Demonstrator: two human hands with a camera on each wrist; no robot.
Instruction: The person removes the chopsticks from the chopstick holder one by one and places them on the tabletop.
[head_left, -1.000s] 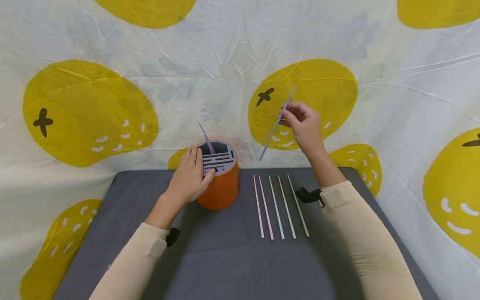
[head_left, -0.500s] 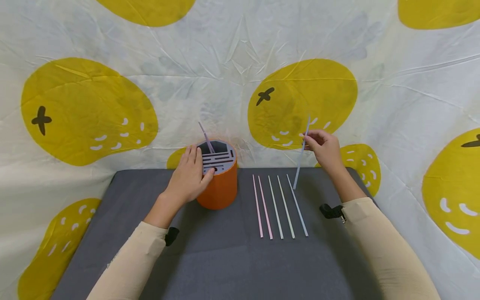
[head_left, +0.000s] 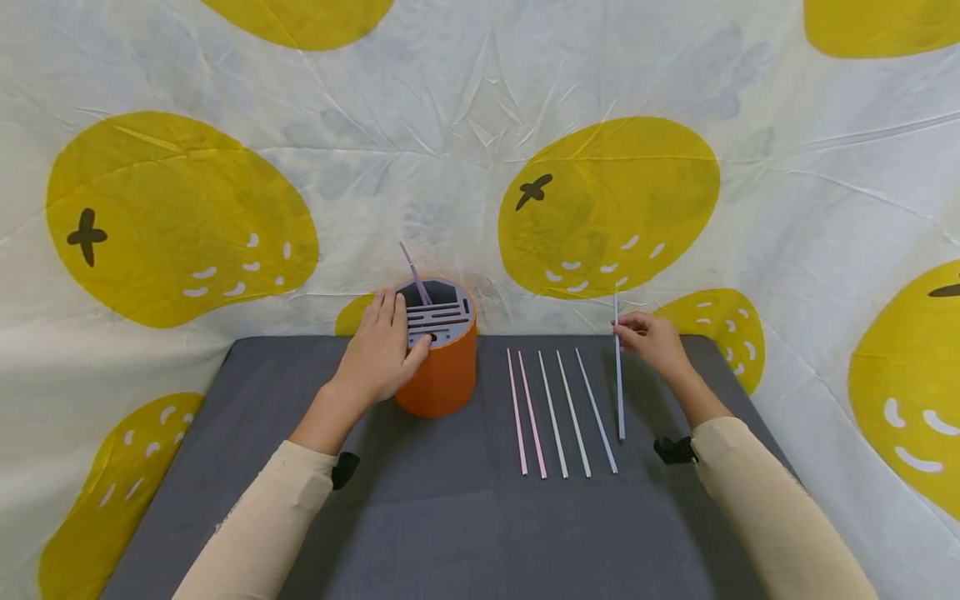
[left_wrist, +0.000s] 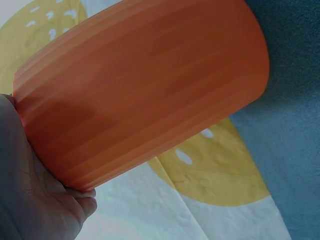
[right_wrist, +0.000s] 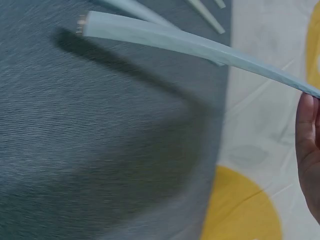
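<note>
Your left hand (head_left: 375, 350) is partly hiding the orange holder (head_left: 442, 379), which is concealing the foot of the purple stick (head_left: 416, 272).

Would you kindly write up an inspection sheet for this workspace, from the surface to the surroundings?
Surface: dark grey covering, faintly creased.
Job's things: five slim sticks lie in a row; a pale blue stick is held; a purple stick leans in the orange slotted holder.
Clutter: nothing seen.
Grips: left hand rests on the holder's rim; right hand pinches the pale blue stick.
Cables: nothing seen.
Surroundings: white cloth with yellow prints.
</note>
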